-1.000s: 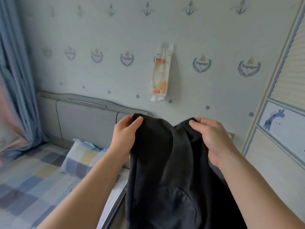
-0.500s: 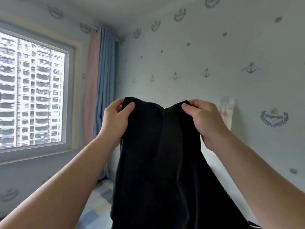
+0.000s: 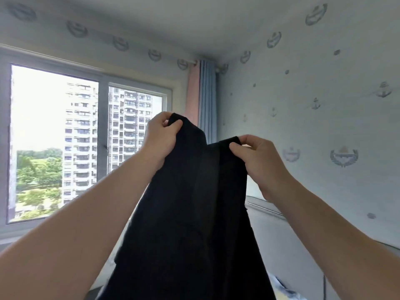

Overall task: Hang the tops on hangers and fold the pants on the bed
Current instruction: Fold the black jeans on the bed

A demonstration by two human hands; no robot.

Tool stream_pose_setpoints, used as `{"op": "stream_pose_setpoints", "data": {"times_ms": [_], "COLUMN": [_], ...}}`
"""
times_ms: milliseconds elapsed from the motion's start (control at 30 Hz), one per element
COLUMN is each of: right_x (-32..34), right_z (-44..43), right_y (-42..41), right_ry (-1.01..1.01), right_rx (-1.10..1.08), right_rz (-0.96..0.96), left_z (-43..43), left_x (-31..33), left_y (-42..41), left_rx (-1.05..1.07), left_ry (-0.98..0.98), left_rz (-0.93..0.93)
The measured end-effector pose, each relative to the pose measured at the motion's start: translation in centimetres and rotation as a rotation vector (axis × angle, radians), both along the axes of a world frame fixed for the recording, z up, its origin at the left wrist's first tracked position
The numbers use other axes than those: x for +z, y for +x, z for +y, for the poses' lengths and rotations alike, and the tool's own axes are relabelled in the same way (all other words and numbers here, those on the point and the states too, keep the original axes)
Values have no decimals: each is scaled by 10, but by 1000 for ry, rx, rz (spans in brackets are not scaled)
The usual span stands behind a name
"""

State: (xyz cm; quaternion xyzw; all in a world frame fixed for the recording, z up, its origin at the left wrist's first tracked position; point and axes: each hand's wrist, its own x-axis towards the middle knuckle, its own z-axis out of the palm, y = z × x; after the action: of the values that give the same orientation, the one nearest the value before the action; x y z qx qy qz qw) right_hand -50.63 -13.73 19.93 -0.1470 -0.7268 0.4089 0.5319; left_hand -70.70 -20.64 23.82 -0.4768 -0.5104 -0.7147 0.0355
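Left hand [image 3: 161, 137] and right hand [image 3: 258, 163] are each pinching the black garment [image 3: 190, 213] by its top edge, mid-frame. Shallow pinches are risking a slip or a crooked fold.

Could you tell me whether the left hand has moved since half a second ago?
Yes: the left hand overlapped the blue curtain before; now it lies left of it, against the window.

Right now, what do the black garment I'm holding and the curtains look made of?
Black garment: soft matte cloth, perhaps cotton blend; it drapes in limp folds without sheen. Curtains: light matte fabric, pink and blue, hanging in vertical pleats; fibre unclear.
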Motion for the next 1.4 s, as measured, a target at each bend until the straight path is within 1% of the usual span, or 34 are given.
{"op": "stream_pose_setpoints", "data": {"times_ms": [133, 233, 300, 400, 567, 700, 867, 1000, 1100, 1200, 1267, 1333, 1400], "right_x": [-29, -60, -86, -137, -243, -331, -440, -501, -519, -524, -524, -520, -515], "right_z": [-14, -21, -23, -25, -29, -34, -35, -24, 0, 27, 40, 49, 53], "right_y": [-73, -124, -154, -193, -241, -253, -247, -220, -196, -185, -186, -190, -200], "right_ry": [4, -43, -98, -188, -372, -471, -603, -702, -678, -616, -516, -388, -253], "right_rx": [101, 189, 231, 290, 404, 494, 614, 681, 639, 609, 702, 862, 972], "right_rz": [-77, -145, -194, -281, -449, -627, -874, -1054, -1078, -1016, -1008, -1059, -1108], "left_z": [-22, -37, -46, -59, -80, -92, -105, -109, -103, -92, -84, -76, -70], "left_x": [-16, -42, -65, -111, -210, -312, -435, -505, -534, -541, -538, -529, -516], "left_y": [-64, -107, -131, -161, -194, -203, -186, -150, -121, -95, -82, -75, -73], "left_rx": [50, 85, 81, 60, 11, 57, 205, 324, 325, 265, 230, 203, 199], "left_ry": [-80, -145, -188, -243, -311, -352, -456, -500, -531, -583, -628, -670, -707], "left_rz": [-22, -73, -141, -301, -530, -718, -962, -1101, -1173, -1173, -1101, -1004, -898]}}
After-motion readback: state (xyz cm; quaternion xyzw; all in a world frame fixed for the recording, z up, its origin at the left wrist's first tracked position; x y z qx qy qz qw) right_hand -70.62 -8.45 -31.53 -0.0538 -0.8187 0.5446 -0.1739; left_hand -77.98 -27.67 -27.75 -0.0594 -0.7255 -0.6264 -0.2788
